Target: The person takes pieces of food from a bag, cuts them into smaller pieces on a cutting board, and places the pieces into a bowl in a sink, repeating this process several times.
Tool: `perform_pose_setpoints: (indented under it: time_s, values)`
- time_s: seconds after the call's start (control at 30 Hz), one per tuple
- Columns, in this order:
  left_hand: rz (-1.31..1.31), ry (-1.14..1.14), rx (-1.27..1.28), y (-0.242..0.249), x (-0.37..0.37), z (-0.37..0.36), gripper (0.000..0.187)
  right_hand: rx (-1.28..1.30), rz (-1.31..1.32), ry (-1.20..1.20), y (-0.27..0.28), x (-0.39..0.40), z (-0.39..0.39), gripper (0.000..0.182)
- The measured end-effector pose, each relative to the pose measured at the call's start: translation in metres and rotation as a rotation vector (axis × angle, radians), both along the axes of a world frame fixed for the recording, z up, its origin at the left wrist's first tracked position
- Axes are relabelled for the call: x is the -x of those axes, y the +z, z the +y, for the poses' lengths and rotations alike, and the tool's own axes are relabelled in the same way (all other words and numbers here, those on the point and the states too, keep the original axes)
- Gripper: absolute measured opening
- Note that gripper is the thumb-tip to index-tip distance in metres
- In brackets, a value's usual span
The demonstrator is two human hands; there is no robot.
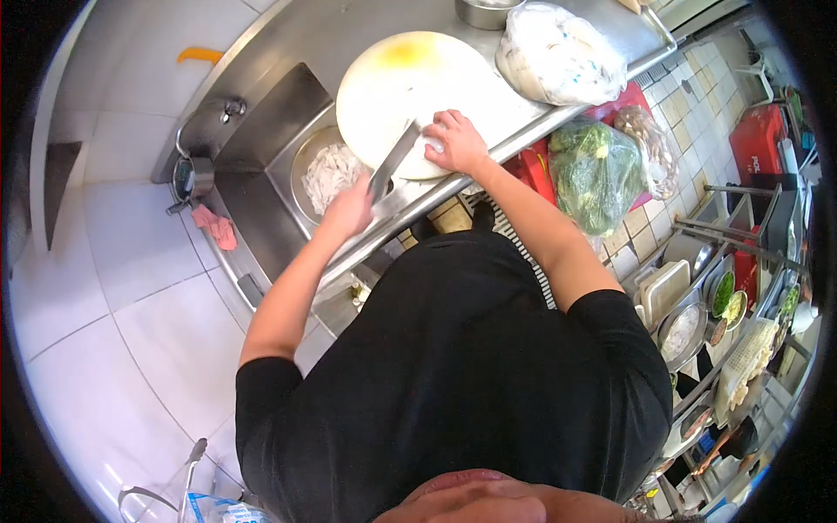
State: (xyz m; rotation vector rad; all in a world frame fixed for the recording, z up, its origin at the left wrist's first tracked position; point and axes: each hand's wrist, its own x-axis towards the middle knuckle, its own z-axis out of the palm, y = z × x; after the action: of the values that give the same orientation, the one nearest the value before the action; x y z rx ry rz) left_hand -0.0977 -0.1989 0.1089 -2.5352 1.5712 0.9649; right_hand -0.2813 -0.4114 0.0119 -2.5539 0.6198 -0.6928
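My left hand [349, 209] is wrapped round the handle of a broad-bladed kitchen knife [398, 159]. The blade points away from me over the near part of a round white cutting board [375, 96]. Close to its tip, my right hand [457, 143] has curled fingers pressing on a whitish piece of food [433, 146], mostly hidden under them. Left of the board, a round metal bowl [302, 166] in the sink holds many pale, whitish strips [331, 174].
The board lies on a steel counter beside the sink [253, 205]. A plastic bag with pale contents [561, 54] rests to its right, near a metal pot [488, 12]. Bagged green vegetables [595, 166] sit below the counter edge. A pink cloth [214, 227] hangs at the sink's left.
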Motion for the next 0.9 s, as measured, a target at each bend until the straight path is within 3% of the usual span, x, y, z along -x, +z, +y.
perform_pose_setpoints:
  time_s: [0.1,0.2,0.4,0.53,0.63,0.73,0.9]
  values:
    - [-0.012,0.006,-0.032,0.034,0.001,0.041,0.032,-0.053,-0.054,0.007,-0.001,0.007,-0.001,0.026]
    - [-0.018,-0.008,-0.024,0.052,0.003,0.023,0.029,-0.19,-0.065,0.059,0.009,0.019,-0.003,0.028]
    - [0.021,0.089,0.126,0.028,0.048,-0.083,0.034,-0.008,0.095,0.066,0.022,0.012,-0.005,0.034]
    - [0.025,0.092,0.101,0.006,0.057,-0.098,0.029,-0.042,0.179,-0.002,0.016,0.008,-0.005,0.034]
    - [0.054,0.072,0.105,-0.016,0.053,-0.022,0.03,-0.058,0.134,-0.043,0.007,0.014,0.001,0.032]
    - [0.069,0.16,0.005,0.002,0.056,0.051,0.029,-0.086,0.076,-0.074,0.005,0.02,0.001,0.029]
    - [-0.021,0.089,0.068,0.028,0.051,0.006,0.027,-0.071,-0.057,0.035,0.017,0.04,-0.003,0.024]
